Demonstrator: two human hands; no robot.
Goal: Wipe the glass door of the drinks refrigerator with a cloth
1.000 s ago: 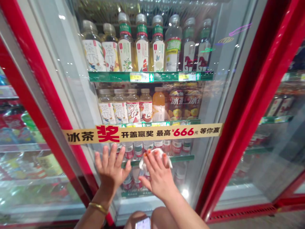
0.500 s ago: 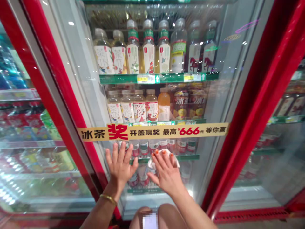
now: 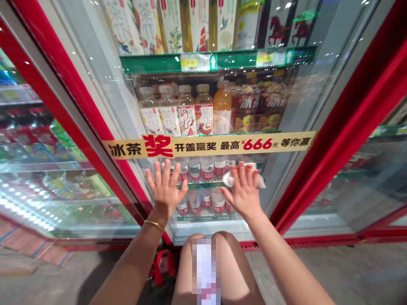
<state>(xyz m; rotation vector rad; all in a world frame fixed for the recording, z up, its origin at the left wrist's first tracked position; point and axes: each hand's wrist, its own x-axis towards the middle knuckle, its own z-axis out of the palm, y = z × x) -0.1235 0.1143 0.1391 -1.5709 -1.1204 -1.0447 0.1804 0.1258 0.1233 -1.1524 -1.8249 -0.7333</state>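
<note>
In the head view, my left hand (image 3: 165, 185) lies flat with spread fingers against the glass door (image 3: 203, 228) of a drinks fridge, just under a yellow banner strip (image 3: 197, 147). It holds nothing, and a gold bangle (image 3: 154, 225) circles that wrist. To its right, my right hand (image 3: 245, 190) holds a crumpled white cloth (image 3: 261, 181) against the same glass, pinned under its extended fingers. The cloth's edges show on both sides of the fingers; its middle is hidden. Bottled drinks (image 3: 187, 114) stand on shelves behind the glass.
Red door frames (image 3: 321, 131) border the glass on both sides. Another fridge section with bottles (image 3: 44, 135) is at the left. My knees (image 3: 233, 267) are close below the door, above a grey floor (image 3: 337, 271). Something red with straps (image 3: 163, 267) is by my left knee.
My right hand and the cloth have slid to the right across the glass, away from my left hand. My left hand stays just below the banner. The view has tilted downward.
</note>
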